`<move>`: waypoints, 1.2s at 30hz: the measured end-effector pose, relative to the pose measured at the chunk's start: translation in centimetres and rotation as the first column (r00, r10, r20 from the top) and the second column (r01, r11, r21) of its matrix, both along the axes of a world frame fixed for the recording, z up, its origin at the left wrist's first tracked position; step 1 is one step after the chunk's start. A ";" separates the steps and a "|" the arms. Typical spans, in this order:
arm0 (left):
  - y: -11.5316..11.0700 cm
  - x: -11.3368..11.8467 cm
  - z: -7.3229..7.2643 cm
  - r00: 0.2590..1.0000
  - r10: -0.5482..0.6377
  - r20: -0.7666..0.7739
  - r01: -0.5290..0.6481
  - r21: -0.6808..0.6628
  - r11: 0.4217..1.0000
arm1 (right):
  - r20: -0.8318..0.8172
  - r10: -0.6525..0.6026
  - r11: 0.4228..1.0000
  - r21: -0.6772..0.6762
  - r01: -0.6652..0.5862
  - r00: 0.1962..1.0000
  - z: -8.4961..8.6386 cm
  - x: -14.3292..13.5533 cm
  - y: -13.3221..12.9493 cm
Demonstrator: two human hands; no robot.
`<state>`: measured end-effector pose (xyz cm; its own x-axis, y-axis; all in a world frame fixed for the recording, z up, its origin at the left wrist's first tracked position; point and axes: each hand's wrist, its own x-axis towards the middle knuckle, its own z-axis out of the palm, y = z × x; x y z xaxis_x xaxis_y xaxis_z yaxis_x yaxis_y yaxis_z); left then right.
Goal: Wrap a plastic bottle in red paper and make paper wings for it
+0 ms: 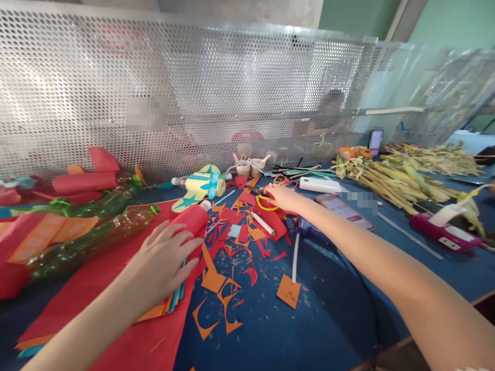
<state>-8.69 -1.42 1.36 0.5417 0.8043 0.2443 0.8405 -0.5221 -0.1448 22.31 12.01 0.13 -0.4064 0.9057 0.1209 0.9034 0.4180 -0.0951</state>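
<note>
My left hand (164, 260) lies with fingers spread over a small bottle wrapped in red paper (193, 219), its clear cap end pointing away. Under that palm sits a stack of orange and blue paper (170, 305) on large red sheets (143, 342). Farther off, my right hand (282, 198) has its fingers curled at the yellow-handled scissors (266, 207); their dark blades point left. A white marker with a green end (263, 224) rests on red paper just nearer to me. Orange, red and purple paper scraps (213, 281) are strewn between my hands.
Green plastic bottles (96, 242) lie at left. A yellow-wrapped bottle with blue stars (204, 185) is behind my left hand. A phone (344, 210), a blue glue gun (309, 229) with cord, dried husks (394, 180) and a purple device (444, 232) are at right. Perforated metal panel (232, 87) behind.
</note>
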 end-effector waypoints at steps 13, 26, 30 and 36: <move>0.6 8.9 -3.1 0.943 -0.137 0.303 0.182 -0.127 0.975 | -0.062 -0.015 0.953 -0.302 -0.005 0.998 0.5 -3.1 -5.9; 3.7 7.3 -2.2 0.888 0.072 0.454 0.064 -0.278 0.959 | -0.644 -0.288 0.871 -0.484 -0.086 0.709 3.2 3.8 -6.1; 4.6 9.9 -1.8 0.870 0.073 0.487 0.094 -0.310 0.946 | -0.663 -0.354 0.769 -0.607 -0.198 0.660 2.1 4.3 -6.9; 8.1 12.1 -2.2 0.878 0.050 0.476 0.122 -0.323 0.938 | -0.634 -0.349 0.646 -0.696 -0.312 0.691 1.2 4.0 -8.1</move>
